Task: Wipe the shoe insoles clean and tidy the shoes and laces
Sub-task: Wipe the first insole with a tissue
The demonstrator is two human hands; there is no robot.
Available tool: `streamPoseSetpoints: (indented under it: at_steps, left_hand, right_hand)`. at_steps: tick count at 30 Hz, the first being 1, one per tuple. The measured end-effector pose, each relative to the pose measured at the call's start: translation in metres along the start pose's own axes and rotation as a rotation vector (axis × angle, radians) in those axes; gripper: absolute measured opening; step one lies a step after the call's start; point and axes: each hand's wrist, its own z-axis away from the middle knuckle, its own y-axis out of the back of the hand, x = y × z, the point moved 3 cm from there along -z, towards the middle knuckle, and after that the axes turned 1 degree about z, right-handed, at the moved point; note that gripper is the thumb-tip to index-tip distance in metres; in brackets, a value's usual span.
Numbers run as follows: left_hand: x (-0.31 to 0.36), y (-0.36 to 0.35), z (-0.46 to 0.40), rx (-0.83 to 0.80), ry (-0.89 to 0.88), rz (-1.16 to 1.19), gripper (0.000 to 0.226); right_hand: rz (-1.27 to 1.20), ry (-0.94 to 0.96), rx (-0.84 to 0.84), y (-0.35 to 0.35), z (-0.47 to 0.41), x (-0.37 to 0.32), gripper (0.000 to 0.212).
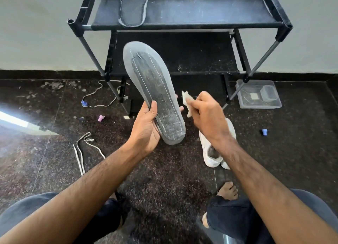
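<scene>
My left hand [146, 126] grips a grey shoe insole [151, 84] by its heel end, holding it up with the toe pointing away and the dirty, stitched face toward me. Just right of the insole, my right hand [208, 113] is closed on a small white wipe [187, 100], apart from the insole's edge. A second dark insole [133, 5] lies on the top shelf of the black shoe rack [182, 26]. White shoes [210, 152] rest on the floor beneath my right forearm. A loose white lace [82, 150] lies on the floor at left.
A clear plastic container [257, 95] sits on the floor right of the rack. A white cord [97, 97], small blue caps [264, 132] and a pink cap [101, 117] are scattered on the dark speckled floor. My bare foot [227, 190] and knees are at the bottom.
</scene>
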Motion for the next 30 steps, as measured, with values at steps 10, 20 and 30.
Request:
streamPoseSetpoints:
  at_steps: [10, 20, 30]
  left_hand:
    - [0.001, 0.003, 0.002, 0.077, 0.040, 0.092, 0.048]
    - [0.000, 0.009, -0.001, 0.095, 0.029, 0.126, 0.039]
    - [0.000, 0.003, 0.000, 0.071, 0.012, 0.111, 0.036]
  right_hand:
    - [-0.142, 0.185, -0.038, -0.006, 0.013, -0.051, 0.021]
    - [-0.275, 0.356, -0.527, -0.006, 0.021, -0.045, 0.018]
    - [-0.271, 0.242, -0.170, -0.004, 0.014, -0.041, 0.020]
